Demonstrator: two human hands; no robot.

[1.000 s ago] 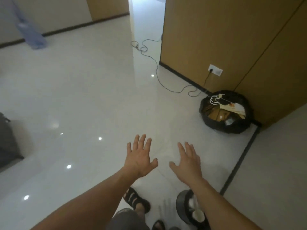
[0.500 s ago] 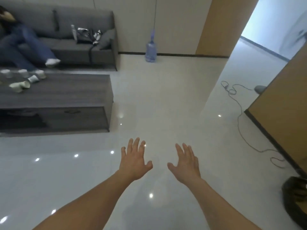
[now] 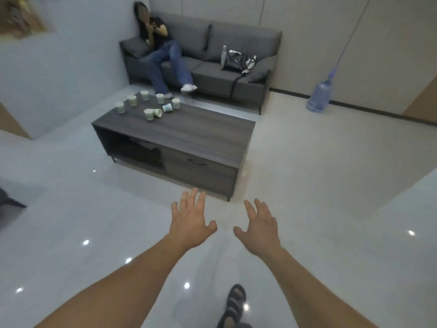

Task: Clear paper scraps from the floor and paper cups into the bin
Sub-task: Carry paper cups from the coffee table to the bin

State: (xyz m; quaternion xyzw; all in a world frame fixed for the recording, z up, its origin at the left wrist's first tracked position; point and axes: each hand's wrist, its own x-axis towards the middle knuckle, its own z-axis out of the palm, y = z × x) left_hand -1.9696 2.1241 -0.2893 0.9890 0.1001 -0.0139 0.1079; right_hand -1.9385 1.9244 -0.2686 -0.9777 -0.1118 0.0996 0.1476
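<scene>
Several pale green paper cups (image 3: 149, 114) stand or lie on the far left part of a dark grey coffee table (image 3: 203, 133); two lie tipped on their sides. My left hand (image 3: 190, 220) and my right hand (image 3: 260, 223) are stretched out in front of me above the glossy floor, fingers spread, holding nothing. Both hands are well short of the table and far from the cups. No bin and no paper scraps show in this view.
A grey sofa (image 3: 246, 41) stands behind the table, with a person (image 3: 163, 50) seated at its left end and a bag (image 3: 234, 61) at its right. A blue water bottle (image 3: 319, 97) stands by the right wall. My sandalled foot (image 3: 233, 304) is below.
My view has swung left, away from the black bin by the wooden wall, and now faces the table and sofa. Both hands stay spread and empty in front of me.
</scene>
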